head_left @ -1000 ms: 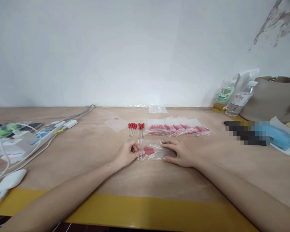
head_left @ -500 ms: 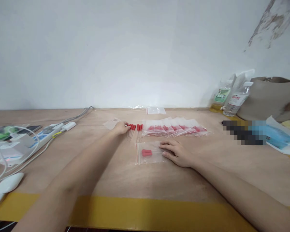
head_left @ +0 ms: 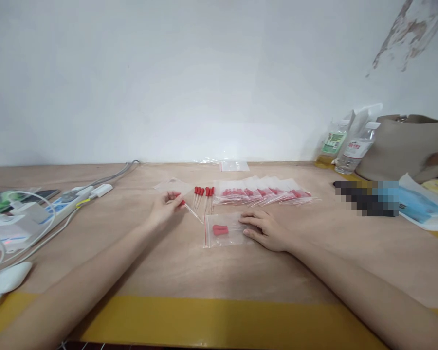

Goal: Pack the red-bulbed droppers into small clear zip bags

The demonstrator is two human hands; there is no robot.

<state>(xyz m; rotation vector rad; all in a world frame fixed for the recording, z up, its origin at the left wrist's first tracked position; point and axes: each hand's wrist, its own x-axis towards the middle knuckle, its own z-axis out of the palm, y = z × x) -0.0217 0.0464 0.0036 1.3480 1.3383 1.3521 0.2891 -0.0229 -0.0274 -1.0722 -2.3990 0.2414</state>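
Currently my left hand point(head_left: 165, 206) is pinching one dropper point(head_left: 188, 209) by its red bulb, while my right hand point(head_left: 264, 231) is lying flat and pinning the bag point(head_left: 224, 230) for loading.

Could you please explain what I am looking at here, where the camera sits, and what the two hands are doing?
There is no machine here: a person wears a camera on the head, so you look down along their own bare arms at a wooden table.

The left hand pinches one red-capped dropper, its thin clear tip pointing towards the bag. The right hand lies flat on a small clear zip bag with red caps showing inside.

Behind them lie more loose droppers and a row of filled bags. A power strip with cables is at the left, two bottles at the right.
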